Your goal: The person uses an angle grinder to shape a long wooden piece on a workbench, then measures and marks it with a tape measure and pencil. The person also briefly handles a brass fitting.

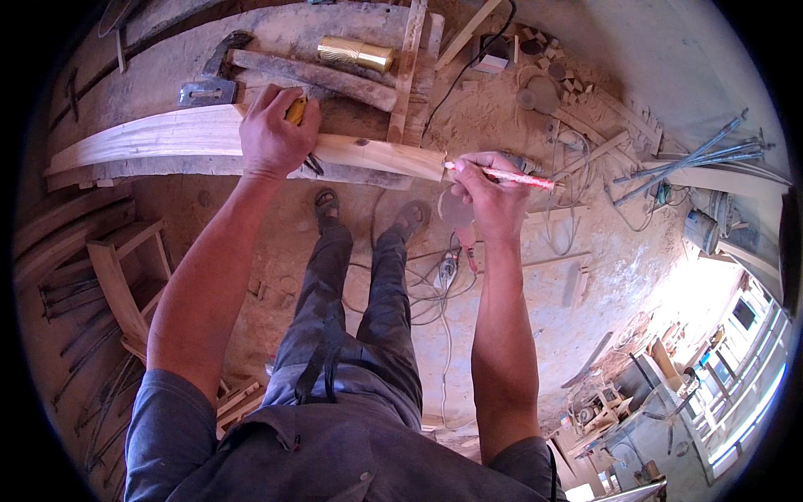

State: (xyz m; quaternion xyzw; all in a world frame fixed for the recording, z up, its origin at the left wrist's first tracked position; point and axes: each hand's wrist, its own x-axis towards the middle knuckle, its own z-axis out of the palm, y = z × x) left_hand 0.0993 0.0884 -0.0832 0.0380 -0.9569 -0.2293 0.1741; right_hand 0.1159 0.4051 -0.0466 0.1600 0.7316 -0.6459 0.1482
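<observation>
A long pale wooden board [180, 134] lies across the workbench in front of me. My left hand [276, 138] rests on its middle, fingers curled round a small yellow object [296, 110] that looks like a tape measure, mostly hidden by the hand. At the board's right end, my right hand [493, 188] pinches a red-and-white pencil [514, 176]. The pencil's tip points left and is at or very near the board's end edge; contact is too small to tell. Behind the board lies a wooden-handled hammer-like tool [314, 79] with a dark head.
A gold cylinder [355, 53] and a slotted metal plate [207, 92] lie on the bench [284, 21]. A wooden strip [407, 71] crosses it. On the floor are a red disc power tool [464, 234], cables, sawdust and offcuts. A wooden frame [117, 284] stands left; metal rods [694, 159] lie right.
</observation>
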